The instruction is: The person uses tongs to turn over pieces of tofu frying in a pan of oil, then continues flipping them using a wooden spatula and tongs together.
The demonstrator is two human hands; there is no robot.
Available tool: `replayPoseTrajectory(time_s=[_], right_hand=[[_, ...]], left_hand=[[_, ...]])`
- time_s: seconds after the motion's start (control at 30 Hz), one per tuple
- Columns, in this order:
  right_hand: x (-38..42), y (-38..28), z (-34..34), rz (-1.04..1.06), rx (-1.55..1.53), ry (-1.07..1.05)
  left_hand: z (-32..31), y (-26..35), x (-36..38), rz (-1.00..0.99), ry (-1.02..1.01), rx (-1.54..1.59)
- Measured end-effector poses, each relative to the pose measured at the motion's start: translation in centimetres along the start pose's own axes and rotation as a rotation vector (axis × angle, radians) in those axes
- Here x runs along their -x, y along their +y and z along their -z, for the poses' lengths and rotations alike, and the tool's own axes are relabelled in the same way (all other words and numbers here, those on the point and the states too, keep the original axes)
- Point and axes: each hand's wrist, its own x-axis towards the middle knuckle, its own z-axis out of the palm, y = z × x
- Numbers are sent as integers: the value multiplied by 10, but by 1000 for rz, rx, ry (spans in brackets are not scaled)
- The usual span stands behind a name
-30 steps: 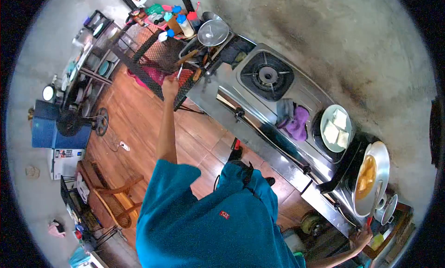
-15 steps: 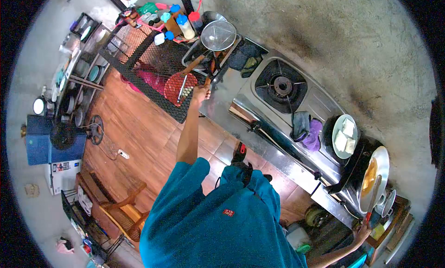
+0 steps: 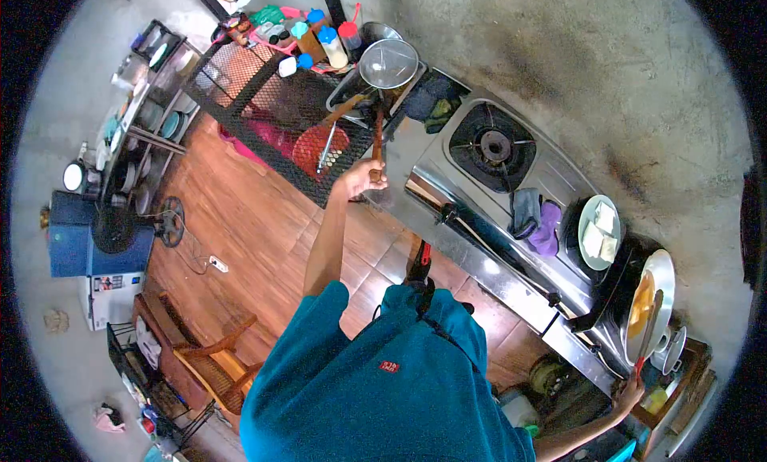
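Observation:
My left hand (image 3: 363, 178) is closed round the end of a long wooden handle, which runs up to a round wire-mesh strainer (image 3: 389, 63). That strainer lies over a metal tray at the counter's far left end. At the lower right, my right hand (image 3: 629, 390) grips the red handle of a spatula (image 3: 651, 326). Its metal blade reaches into a wide wok (image 3: 661, 282), beside golden-brown food (image 3: 641, 304) at the wok's left side. A plate (image 3: 589, 229) with several white blocks (image 3: 599, 232) rests next to the wok.
A gas burner (image 3: 494, 146) sits mid-stove, with grey and purple cloths (image 3: 544, 229) to its right. Left of the counter is a black mesh rack (image 3: 276, 154) with a red basket (image 3: 307, 148). Squeeze bottles (image 3: 332, 51) stand behind. A wooden chair (image 3: 220, 358) is at lower left.
My left hand has drawn slightly back toward me along with the wooden handle, more of which now shows. My right hand keeps the spatula in the wok. The view has shifted a little.

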Motion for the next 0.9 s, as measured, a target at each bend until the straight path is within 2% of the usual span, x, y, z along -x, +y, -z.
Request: replayPoseTrajectory(time_s=[0.13,0.17,0.27,0.33,0.4,0.5,0.6,0.67,0.73,0.8,0.9], right_hand=[[1,6,-6,29,-84,0],[-5,9,-4,22,-30,13],[-3,6,-7,9,-16,40],[-9,19,-6,2,-46,51],[-35,59,-2,134,-18,77],[-47,74,-6,117,48,127],[-14,17,-14,-12,37,26],[-18,20,-19,-14,39,25],[-17,14,-22,-14,42,28],[-7,4,-25,74,-52,-33],[0,2,-27,60,-40,-34]], left_hand=[[-3,3,-5,34,-33,197],[-11,-2,-5,6,141,107],[-27,5,18,14,217,-24],[-22,7,24,40,212,-19],[-24,15,38,49,183,-5],[-27,34,53,73,224,-72],[-23,51,53,90,237,-114],[-20,62,53,34,137,-56],[-25,70,58,37,123,-72],[-28,74,60,55,183,-208],[-37,75,65,84,255,-324]])
